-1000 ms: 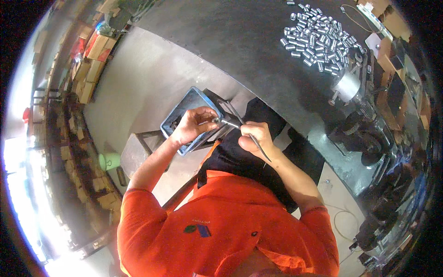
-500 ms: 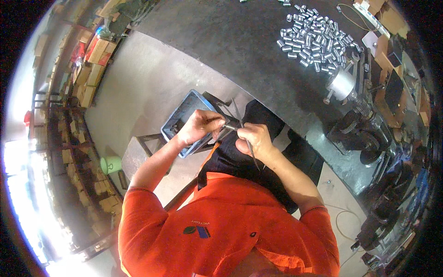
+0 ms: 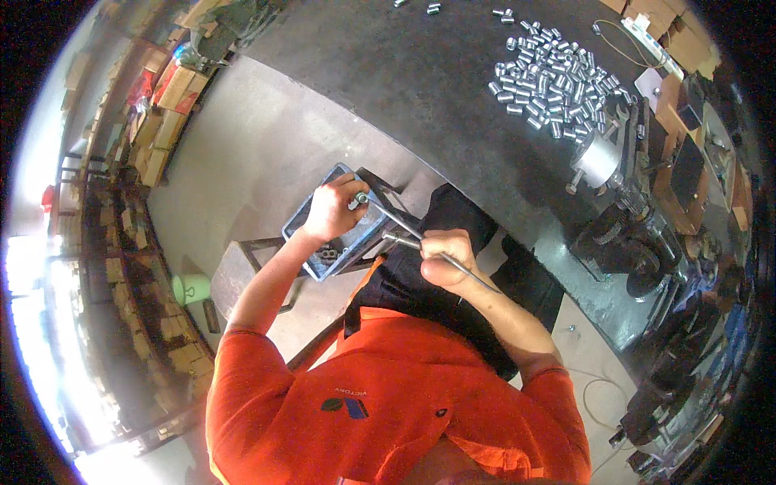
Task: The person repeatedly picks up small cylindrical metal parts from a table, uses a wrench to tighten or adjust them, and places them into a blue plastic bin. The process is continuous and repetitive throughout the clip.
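Note:
My left hand [image 3: 330, 212] is over a blue plastic bin [image 3: 353, 237], its fingers closed round a small shiny metal sleeve [image 3: 360, 197]. To its right, my right hand [image 3: 447, 259] is wrapped round a long thin metal rod [image 3: 398, 218]. One end of the rod points up and left toward the sleeve; the other sticks out past my wrist. From the same fist a short metal cylinder [image 3: 399, 240] juts out to the left. Several small dark metal parts [image 3: 327, 252] lie in the bin. Whether the rod tip touches the sleeve I cannot tell.
A dark workbench [image 3: 453, 105] runs diagonally across the top right. On it lies a heap of shiny metal sleeves [image 3: 558, 81], with a metal clamping device [image 3: 600, 160] beside it. A pale green bucket [image 3: 191, 288] and shelves with boxes [image 3: 121, 267] stand at the left.
My hands have moved apart: the left went up and left over the bin with the metal sleeve. The rod in my right hand has tilted flatter, and the short cylinder's end now shows free.

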A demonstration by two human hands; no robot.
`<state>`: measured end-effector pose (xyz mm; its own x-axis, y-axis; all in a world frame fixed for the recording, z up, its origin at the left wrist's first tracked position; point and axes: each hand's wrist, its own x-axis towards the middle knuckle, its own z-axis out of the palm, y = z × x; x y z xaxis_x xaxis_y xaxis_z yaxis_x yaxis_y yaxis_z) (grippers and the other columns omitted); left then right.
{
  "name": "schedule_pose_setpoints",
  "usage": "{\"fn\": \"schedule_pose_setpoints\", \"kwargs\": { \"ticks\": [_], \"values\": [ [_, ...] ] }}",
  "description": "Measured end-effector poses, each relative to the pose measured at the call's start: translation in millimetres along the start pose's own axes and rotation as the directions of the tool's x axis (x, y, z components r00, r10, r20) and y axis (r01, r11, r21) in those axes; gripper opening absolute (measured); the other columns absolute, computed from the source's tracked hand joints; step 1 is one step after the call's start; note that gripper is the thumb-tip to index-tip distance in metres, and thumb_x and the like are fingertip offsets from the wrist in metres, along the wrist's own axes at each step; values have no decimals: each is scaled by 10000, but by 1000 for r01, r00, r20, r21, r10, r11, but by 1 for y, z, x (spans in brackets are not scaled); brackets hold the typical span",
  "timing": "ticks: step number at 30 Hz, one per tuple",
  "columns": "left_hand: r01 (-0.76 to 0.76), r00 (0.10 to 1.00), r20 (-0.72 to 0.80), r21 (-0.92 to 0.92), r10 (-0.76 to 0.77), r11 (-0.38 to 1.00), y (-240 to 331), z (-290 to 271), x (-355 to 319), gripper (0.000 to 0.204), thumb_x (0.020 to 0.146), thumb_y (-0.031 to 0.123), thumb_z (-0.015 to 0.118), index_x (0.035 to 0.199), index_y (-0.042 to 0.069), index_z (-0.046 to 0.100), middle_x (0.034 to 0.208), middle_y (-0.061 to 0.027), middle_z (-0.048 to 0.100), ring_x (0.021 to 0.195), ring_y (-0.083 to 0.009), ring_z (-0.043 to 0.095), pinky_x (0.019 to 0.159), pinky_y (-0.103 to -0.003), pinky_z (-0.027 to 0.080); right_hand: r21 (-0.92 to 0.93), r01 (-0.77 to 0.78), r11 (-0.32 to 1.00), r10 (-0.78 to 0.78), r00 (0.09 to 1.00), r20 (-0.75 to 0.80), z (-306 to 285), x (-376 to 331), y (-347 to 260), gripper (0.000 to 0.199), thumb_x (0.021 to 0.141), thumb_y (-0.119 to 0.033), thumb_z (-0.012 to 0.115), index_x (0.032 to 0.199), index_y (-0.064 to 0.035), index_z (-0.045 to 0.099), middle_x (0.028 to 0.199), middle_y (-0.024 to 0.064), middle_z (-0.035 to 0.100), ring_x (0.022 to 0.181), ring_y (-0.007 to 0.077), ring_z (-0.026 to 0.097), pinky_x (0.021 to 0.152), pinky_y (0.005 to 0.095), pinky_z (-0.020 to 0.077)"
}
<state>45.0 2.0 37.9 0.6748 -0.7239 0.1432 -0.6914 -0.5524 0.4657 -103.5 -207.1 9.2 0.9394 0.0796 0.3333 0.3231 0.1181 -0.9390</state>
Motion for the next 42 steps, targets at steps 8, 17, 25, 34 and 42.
{"fn": "schedule_pose_setpoints", "kwargs": {
  "ticks": [8, 17, 25, 34, 42],
  "values": [
    [-74, 996, 48, 22, 73, 997, 10, 4, 4, 284, 588, 59, 698, 862, 59, 623, 789, -110, 565, 660, -302, 596, 569, -363, 478, -73, -53, 996, 52, 999, -13, 3, 0, 4, 406, 691, -289, 642, 539, -34, 364, 535, 37, 345, 458, 146, 355, 445, 317, 254],
    [-81, 989, 116, -120, 95, 989, 23, 23, 4, 304, 623, 83, 717, 921, 63, 657, 791, -111, 612, 582, -251, 587, 532, -333, 467, -398, 196, 896, -182, 981, 72, 3, 0, 12, 227, 684, -227, 649, 631, -78, 487, 594, 99, 470, 534, 318, 526, 479, 416, 413],
    [-12, 1000, 9, 2, 12, 1000, 30, 5, 118, 267, 716, 259, 718, 900, 69, 686, 635, -149, 600, 599, -298, 616, 580, -369, 488, -333, 120, 935, -167, 979, -116, 1, -3, 25, 223, 601, -26, 613, 561, -52, 395, 546, 102, 385, 440, 263, 424, 416, 361, 300],
    [-31, 999, -44, -893, -18, 449, 92, 30, 239, 452, 841, 95, 649, 1230, -52, 471, 952, -151, 652, 594, -169, 620, 573, -263, 487, -323, 49, 945, -96, 987, -129, -2, -5, 37, 251, 632, -38, 631, 566, -46, 389, 548, 101, 402, 462, 252, 427, 432, 362, 306],
    [257, 964, 82, -533, -253, 806, -13, -30, 101, 313, 859, 110, 650, 1115, -48, 564, 827, -109, 640, 592, -130, 585, 564, -266, 490, -311, 48, 949, -80, 993, -92, 0, -3, 20, 219, 648, 12, 645, 605, -53, 440, 566, 36, 365, 539, 101, 426, 474, 285, 341]
  ]
}}
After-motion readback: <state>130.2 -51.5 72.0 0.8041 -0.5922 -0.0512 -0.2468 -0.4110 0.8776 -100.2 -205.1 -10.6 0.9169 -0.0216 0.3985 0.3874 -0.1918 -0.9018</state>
